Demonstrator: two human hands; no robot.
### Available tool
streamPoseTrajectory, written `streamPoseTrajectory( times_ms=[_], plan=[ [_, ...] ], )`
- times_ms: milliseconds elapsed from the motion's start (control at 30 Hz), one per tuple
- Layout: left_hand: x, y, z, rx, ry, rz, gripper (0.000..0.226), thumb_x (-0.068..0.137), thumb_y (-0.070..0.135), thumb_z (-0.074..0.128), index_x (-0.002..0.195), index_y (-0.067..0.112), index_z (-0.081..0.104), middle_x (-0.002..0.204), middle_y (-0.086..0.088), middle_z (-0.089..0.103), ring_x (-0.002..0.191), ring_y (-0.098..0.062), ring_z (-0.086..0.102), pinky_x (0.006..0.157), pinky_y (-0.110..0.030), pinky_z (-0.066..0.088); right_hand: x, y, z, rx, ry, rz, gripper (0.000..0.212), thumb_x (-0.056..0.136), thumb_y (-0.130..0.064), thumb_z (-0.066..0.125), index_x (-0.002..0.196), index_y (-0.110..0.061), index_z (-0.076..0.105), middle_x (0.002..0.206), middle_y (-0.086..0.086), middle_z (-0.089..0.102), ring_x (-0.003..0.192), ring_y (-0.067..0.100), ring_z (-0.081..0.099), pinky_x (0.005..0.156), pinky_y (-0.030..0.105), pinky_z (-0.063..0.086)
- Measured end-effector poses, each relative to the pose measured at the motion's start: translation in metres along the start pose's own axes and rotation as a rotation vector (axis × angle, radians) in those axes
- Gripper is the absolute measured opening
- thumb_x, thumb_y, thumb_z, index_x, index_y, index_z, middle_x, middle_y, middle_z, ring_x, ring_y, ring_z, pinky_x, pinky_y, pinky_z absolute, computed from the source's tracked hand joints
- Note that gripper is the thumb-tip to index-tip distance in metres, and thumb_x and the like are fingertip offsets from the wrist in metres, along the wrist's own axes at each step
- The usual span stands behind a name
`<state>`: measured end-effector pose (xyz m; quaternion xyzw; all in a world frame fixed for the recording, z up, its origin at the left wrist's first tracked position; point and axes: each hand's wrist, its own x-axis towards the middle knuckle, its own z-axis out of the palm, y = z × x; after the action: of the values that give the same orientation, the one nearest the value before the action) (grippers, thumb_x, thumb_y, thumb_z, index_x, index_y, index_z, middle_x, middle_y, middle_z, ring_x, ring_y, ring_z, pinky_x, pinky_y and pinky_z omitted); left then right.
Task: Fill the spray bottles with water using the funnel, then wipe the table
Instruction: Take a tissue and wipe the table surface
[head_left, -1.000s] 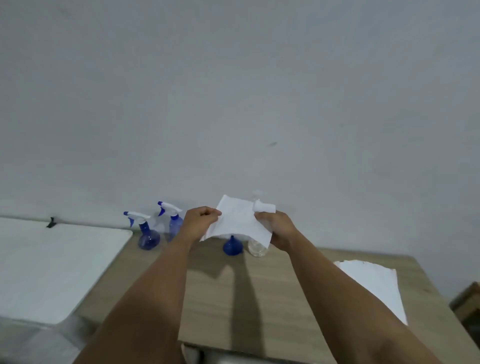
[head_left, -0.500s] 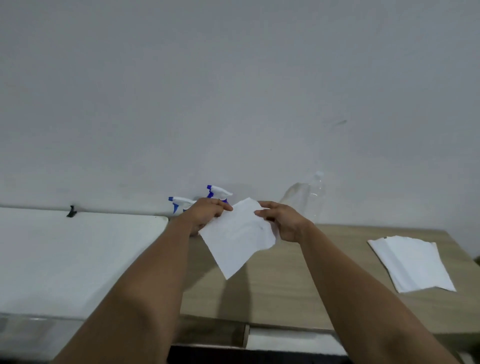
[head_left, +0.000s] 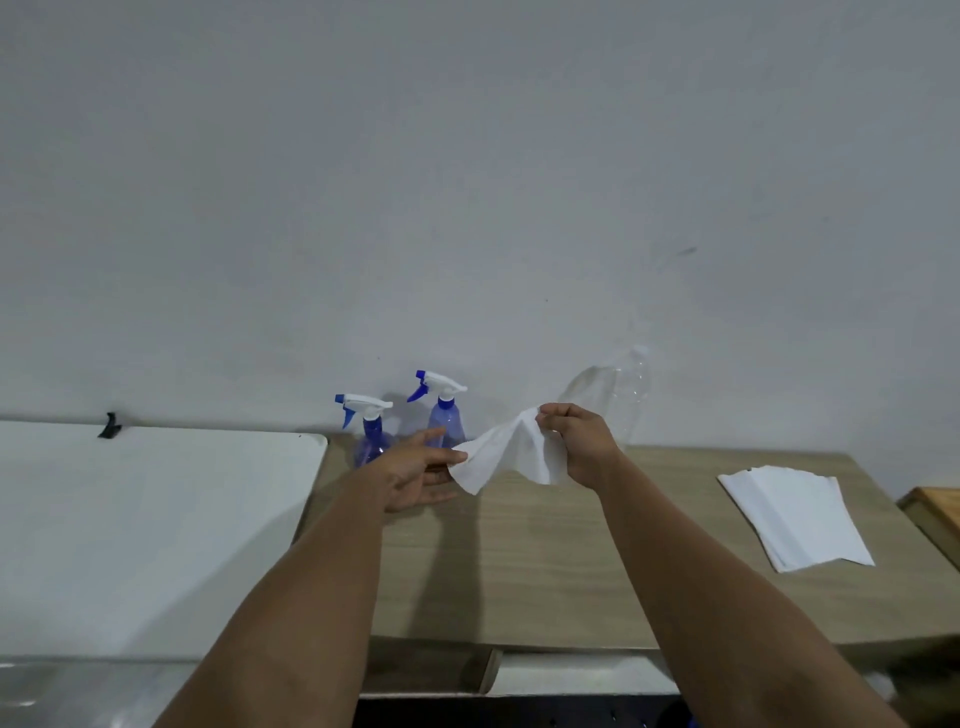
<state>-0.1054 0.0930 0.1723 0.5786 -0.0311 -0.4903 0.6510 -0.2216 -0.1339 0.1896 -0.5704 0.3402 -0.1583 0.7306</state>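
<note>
left hand now opened, tissue pinched by right hand fingers

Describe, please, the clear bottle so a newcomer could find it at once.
Look along the back edge of the wooden table, against the wall. Right of the two blue spray bottles stands a taller clear bottle, colourless and without a trigger head.

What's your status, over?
Right hand pinches tissue above table; left hand open, fingertips at its edge. Two spray bottles upright by wall. Tissue stack lies right. Wiping path unobstructed.
</note>
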Motion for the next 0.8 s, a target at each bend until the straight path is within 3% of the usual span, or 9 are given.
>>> streamPoseTrajectory(
  times_ms=[67,167,267,367,467,600,667,733,800],
  plan=[
    [0.006,0.002,0.005,0.017,0.096,0.1,0.047,0.087,0.001,0.071,0.127,0.022,0.058,0.124,-0.009,0.066,0.105,-0.031,0.069,0.083,-0.046,0.06,-0.002,-0.001,-0.004,-0.007,0.002,-0.005,0.017,0.093,0.007,0.068,0.108,0.002,0.075,0.102,0.012,0.073,0.09,0.024,0.067,0.077,0.032,0.058],
    [0.014,0.007,0.003,0.106,0.232,0.209,0.021,0.093,0.007,0.065,0.111,0.017,0.07,0.121,-0.011,0.069,0.104,-0.028,0.069,0.086,-0.044,0.06,-0.002,-0.002,-0.012,-0.007,-0.066,0.051,0.032,0.085,0.006,0.078,0.117,0.005,0.074,0.113,0.018,0.075,0.101,0.031,0.071,0.09,0.042,0.06],
    [0.01,0.011,-0.002,0.181,0.217,0.223,0.026,0.089,0.009,0.072,0.114,0.014,0.07,0.119,-0.009,0.071,0.103,-0.025,0.069,0.089,-0.04,0.058,0.003,0.001,-0.016,-0.109,-0.154,0.112,0.051,0.079,0.006,0.084,0.128,-0.001,0.07,0.122,0.019,0.074,0.113,0.035,0.072,0.101,0.048,0.058],
    [0.004,0.016,-0.004,0.356,0.186,0.236,0.043,0.084,-0.001,0.073,0.125,0.012,0.066,0.114,-0.003,0.068,0.098,-0.019,0.068,0.083,-0.03,0.058,0.001,0.003,-0.011,-0.272,-0.177,0.09,0.056,0.08,0.01,0.081,0.133,-0.005,0.067,0.125,0.017,0.071,0.114,0.035,0.071,0.095,0.048,0.06],
    [-0.002,0.019,-0.006,0.591,0.232,0.293,0.039,0.084,-0.003,0.07,0.121,0.011,0.069,0.099,-0.002,0.066,0.083,-0.012,0.065,0.066,-0.017,0.052,-0.006,0.002,-0.005,-0.414,-0.167,0.03,0.041,0.084,0.008,0.077,0.123,-0.007,0.073,0.117,0.015,0.071,0.103,0.031,0.07,0.092,0.047,0.062],
    [-0.008,0.021,-0.014,0.756,0.283,0.354,0.024,0.088,0.007,0.07,0.111,0.011,0.074,0.094,-0.003,0.071,0.08,-0.014,0.067,0.073,-0.023,0.055,-0.014,-0.001,0.002,-0.515,-0.138,-0.016,0.011,0.088,-0.001,0.079,0.094,-0.01,0.078,0.097,0.011,0.072,0.086,0.024,0.068,0.091,0.047,0.062],
    [-0.012,0.023,-0.018,0.778,0.313,0.377,0.015,0.091,0.012,0.068,0.105,0.011,0.074,0.092,-0.003,0.071,0.077,-0.014,0.067,0.067,-0.022,0.054,-0.016,-0.001,0.005,-0.544,-0.132,-0.021,0.003,0.088,-0.005,0.081,0.089,-0.006,0.078,0.091,0.009,0.072,0.082,0.021,0.066,0.087,0.044,0.062],
    [-0.014,0.024,-0.022,0.785,0.331,0.383,0.01,0.091,0.018,0.069,0.098,0.014,0.075,0.084,0.0,0.071,0.072,-0.015,0.063,0.068,-0.025,0.054,-0.018,-0.002,0.006,-0.613,-0.147,-0.053,0.01,0.088,-0.012,0.083,0.091,-0.004,0.08,0.09,0.005,0.073,0.08,0.018,0.063,0.072,0.033,0.058],
    [-0.015,0.023,-0.03,0.776,0.332,0.345,0.007,0.088,0.025,0.071,0.09,0.019,0.076,0.081,0.002,0.07,0.076,-0.018,0.064,0.082,-0.035,0.058,-0.021,-0.003,0.008,-0.667,-0.186,-0.063,0.009,0.089,-0.016,0.082,0.082,-0.011,0.079,0.095,0.005,0.075,0.074,0.014,0.059,0.059,0.023,0.047]
  ],
)
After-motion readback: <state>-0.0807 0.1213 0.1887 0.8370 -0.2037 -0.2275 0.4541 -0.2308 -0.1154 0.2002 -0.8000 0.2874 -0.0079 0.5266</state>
